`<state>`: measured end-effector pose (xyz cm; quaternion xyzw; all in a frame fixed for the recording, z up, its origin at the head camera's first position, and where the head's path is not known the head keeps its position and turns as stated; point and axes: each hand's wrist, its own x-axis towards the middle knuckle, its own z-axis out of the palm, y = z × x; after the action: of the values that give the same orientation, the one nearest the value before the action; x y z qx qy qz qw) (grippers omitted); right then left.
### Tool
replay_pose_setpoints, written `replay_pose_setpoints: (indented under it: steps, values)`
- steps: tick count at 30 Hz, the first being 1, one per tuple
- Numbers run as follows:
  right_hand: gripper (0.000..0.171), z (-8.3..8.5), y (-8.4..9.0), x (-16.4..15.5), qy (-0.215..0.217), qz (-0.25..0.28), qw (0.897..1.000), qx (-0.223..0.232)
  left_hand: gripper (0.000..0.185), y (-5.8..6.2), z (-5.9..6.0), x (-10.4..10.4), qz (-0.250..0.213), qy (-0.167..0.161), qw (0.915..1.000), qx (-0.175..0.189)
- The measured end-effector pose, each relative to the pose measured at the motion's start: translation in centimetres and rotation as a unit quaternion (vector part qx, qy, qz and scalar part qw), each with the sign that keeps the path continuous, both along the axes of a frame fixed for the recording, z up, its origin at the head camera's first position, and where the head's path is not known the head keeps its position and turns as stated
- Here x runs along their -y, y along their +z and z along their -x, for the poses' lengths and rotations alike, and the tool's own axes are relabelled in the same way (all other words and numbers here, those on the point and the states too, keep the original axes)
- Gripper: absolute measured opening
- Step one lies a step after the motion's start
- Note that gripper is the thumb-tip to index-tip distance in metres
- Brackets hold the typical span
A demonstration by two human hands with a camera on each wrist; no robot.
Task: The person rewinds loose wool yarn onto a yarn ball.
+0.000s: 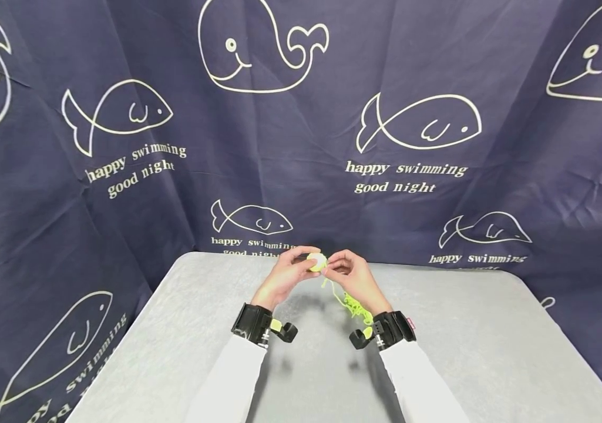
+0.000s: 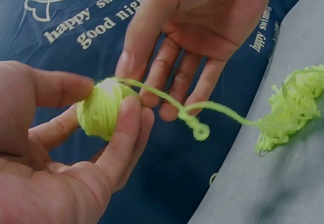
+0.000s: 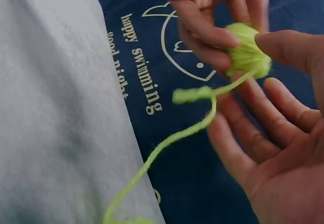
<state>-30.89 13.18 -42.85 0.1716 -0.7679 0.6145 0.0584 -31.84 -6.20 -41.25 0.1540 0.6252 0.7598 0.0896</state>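
Yellow-green yarn ball (image 2: pixel 101 113) was pinched between thumb and fingers of the left hand (image 1: pixel 285 276), above the far edge of the grey desk (image 1: pixel 470 329). Right hand (image 1: pixel 353 279) lay just beside the ball, fingers relaxed and straight, touching its strand (image 3: pixel 167 140), which trailed to a loose yarn heap (image 2: pixel 291 110) on the desk.
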Motion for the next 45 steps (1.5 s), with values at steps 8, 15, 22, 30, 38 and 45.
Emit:
replay_pose_setpoints:
  steps: [8, 15, 22, 30, 38, 45]
  values:
    - [0.017, 0.4, 0.3, 0.2, 0.009, 0.086, 0.996, 0.013, 0.035, 0.3, 0.2, -0.6, 0.105, 0.047, 0.9903, -0.078]
    - [0.011, -1.6, 4.1, -0.8, 0.009, -0.047, 0.999, -0.017, 0.031, 0.8, 0.4, 0.0, 0.194, 0.082, 0.9685, -0.133]
    - [0.009, -1.3, 4.0, -1.5, 0.006, -0.084, 0.996, -0.020, 0.032, 0.6, 1.1, 0.1, 0.196, 0.074, 0.9688, -0.132]
    - [0.012, -0.3, 3.5, -2.2, -0.004, -0.085, 0.996, 0.000, 0.037, 0.3, 2.1, 0.7, 0.189, 0.073, 0.9736, -0.105]
    - [0.019, 2.0, 1.5, -6.0, -0.026, -0.011, 1.000, -0.002, 0.042, 1.9, 2.9, 3.1, 0.155, 0.112, 0.9794, -0.064]
    - [0.021, 1.7, 1.9, -8.8, -0.065, 0.083, 0.994, -0.023, 0.041, 2.7, 2.8, 5.1, 0.159, 0.159, 0.9703, -0.089]
